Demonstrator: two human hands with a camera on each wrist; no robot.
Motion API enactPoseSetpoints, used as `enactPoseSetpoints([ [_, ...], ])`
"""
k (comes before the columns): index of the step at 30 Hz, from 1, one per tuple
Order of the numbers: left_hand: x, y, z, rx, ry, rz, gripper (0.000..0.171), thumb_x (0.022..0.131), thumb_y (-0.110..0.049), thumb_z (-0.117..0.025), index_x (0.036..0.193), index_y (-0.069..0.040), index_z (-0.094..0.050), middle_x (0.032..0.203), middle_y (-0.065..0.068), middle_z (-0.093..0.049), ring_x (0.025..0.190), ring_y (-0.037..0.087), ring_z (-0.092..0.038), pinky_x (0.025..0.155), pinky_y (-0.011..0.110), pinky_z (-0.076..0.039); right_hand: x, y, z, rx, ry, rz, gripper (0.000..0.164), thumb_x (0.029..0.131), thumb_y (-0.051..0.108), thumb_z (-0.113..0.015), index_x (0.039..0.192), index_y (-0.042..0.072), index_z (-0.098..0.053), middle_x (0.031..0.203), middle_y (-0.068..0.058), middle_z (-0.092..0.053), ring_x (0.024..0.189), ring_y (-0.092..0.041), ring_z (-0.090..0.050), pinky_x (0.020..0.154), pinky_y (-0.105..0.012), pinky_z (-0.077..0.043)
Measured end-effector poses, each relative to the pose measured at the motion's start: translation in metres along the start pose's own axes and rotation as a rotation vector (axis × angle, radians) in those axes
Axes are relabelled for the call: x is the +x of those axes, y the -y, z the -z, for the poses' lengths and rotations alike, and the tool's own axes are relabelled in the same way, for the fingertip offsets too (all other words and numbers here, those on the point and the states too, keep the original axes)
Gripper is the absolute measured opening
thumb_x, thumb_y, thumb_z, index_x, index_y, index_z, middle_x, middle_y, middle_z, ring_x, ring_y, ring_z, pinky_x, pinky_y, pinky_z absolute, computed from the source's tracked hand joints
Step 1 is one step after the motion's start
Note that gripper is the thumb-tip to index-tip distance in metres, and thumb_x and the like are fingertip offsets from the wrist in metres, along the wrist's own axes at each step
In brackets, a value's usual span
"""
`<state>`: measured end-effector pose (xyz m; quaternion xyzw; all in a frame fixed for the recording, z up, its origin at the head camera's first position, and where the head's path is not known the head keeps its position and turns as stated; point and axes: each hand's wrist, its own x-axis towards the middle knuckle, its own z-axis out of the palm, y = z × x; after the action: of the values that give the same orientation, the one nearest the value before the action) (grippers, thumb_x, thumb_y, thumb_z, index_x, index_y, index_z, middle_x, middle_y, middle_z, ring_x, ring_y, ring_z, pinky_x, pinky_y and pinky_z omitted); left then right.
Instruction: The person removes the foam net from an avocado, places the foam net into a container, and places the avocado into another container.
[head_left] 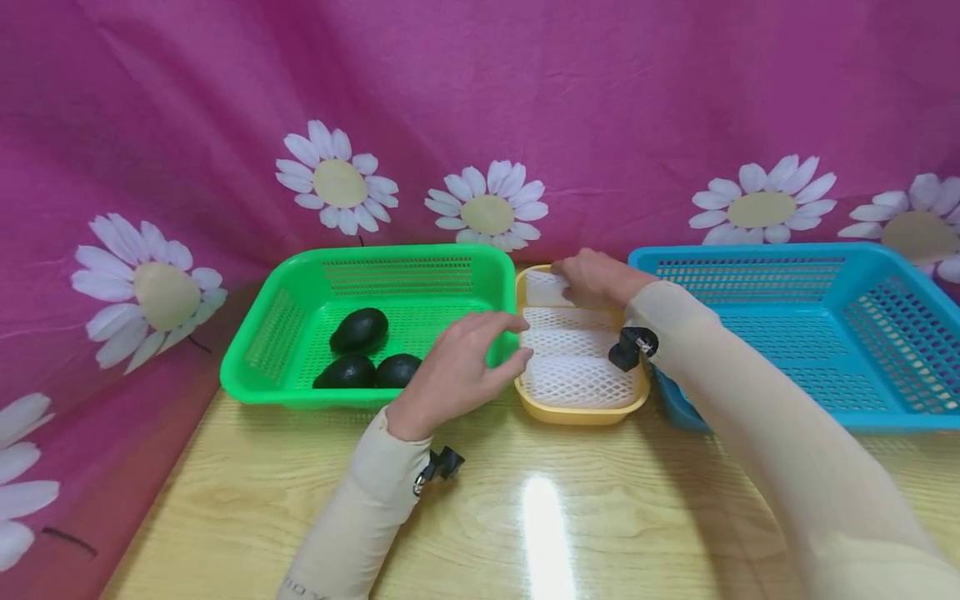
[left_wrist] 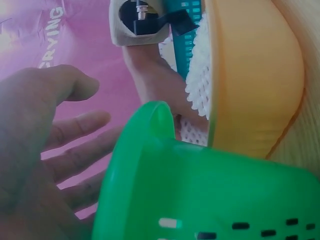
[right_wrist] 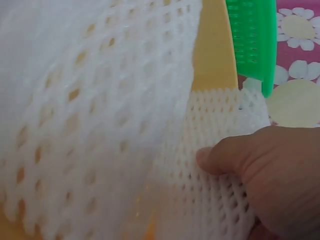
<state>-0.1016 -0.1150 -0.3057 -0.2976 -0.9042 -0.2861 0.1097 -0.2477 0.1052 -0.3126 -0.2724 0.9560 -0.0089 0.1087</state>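
Observation:
My right hand (head_left: 596,275) is at the far end of the yellow basket (head_left: 581,414), which holds several white foam net sleeves (head_left: 573,379). In the right wrist view its thumb lies across the farthest foam net sleeve (right_wrist: 210,120), pinching it, with the other fingers mostly hidden. My left hand (head_left: 468,362) hovers by the right front corner of the green basket (head_left: 300,397), fingers spread and holding nothing. Inside that basket are dark avocados (head_left: 360,331), three of them showing, grouped toward the front left.
A blue basket (head_left: 787,325) stands to the right of the yellow one, partly behind my right forearm. All the baskets sit side by side on a wooden table (head_left: 480,517). Behind them hangs a magenta cloth (head_left: 600,108) with daisies.

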Motion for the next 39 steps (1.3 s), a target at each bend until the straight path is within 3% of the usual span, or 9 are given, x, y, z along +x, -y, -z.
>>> enactPoseSetpoints([
  [4, 0.006, -0.001, -0.003, 0.005, 0.029, 0.019, 0.032, 0.093, -0.037, -0.062, 0.118, -0.017, -0.064, 0.116, -0.004, -0.069, 0.109, 0.016, -0.063, 0.095, 0.032, -0.052, -0.003, -0.003, -0.002, 0.025, 0.049, -0.002, 0.037, 0.091, 0.018, -0.065, 0.127, 0.008, -0.059, 0.11, -0.012, -0.069, 0.097, -0.028, -0.066, 0.093, -0.044, -0.055],
  [9, 0.012, -0.001, -0.007, 0.009, 0.047, 0.063, 0.033, 0.093, -0.036, -0.061, 0.119, -0.015, -0.064, 0.117, -0.002, -0.069, 0.11, 0.017, -0.063, 0.096, 0.034, -0.052, -0.003, -0.001, -0.001, 0.036, 0.098, 0.006, 0.031, 0.091, 0.02, -0.063, 0.12, 0.009, -0.06, 0.104, -0.01, -0.068, 0.09, -0.025, -0.063, 0.09, -0.042, -0.055],
  [19, 0.021, -0.001, -0.007, 0.034, 0.055, 0.114, 0.034, 0.093, -0.035, -0.061, 0.12, -0.014, -0.063, 0.117, -0.001, -0.068, 0.106, 0.019, -0.063, 0.093, 0.034, -0.053, -0.011, 0.003, 0.003, 0.043, 0.116, 0.02, 0.036, 0.09, 0.033, -0.066, 0.12, 0.013, -0.061, 0.103, -0.007, -0.07, 0.084, -0.019, -0.064, 0.086, -0.04, -0.056],
  [28, 0.029, -0.002, 0.0, 0.058, 0.066, 0.135, 0.036, 0.093, -0.035, -0.06, 0.122, -0.013, -0.063, 0.12, 0.002, -0.068, 0.109, 0.02, -0.062, 0.095, 0.037, -0.052, -0.02, 0.003, 0.01, 0.088, 0.075, 0.03, 0.046, 0.09, 0.045, -0.064, 0.122, 0.013, -0.062, 0.112, -0.006, -0.07, 0.096, -0.021, -0.066, 0.088, -0.04, -0.056],
  [39, 0.025, -0.004, 0.009, 0.072, 0.064, 0.138, 0.034, 0.093, -0.035, -0.06, 0.119, -0.013, -0.063, 0.117, 0.003, -0.069, 0.107, 0.021, -0.062, 0.095, 0.037, -0.053, -0.032, 0.005, 0.019, 0.087, 0.012, 0.087, 0.033, 0.093, 0.038, -0.061, 0.113, 0.012, -0.068, 0.111, -0.009, -0.071, 0.102, -0.024, -0.067, 0.092, -0.042, -0.054],
])
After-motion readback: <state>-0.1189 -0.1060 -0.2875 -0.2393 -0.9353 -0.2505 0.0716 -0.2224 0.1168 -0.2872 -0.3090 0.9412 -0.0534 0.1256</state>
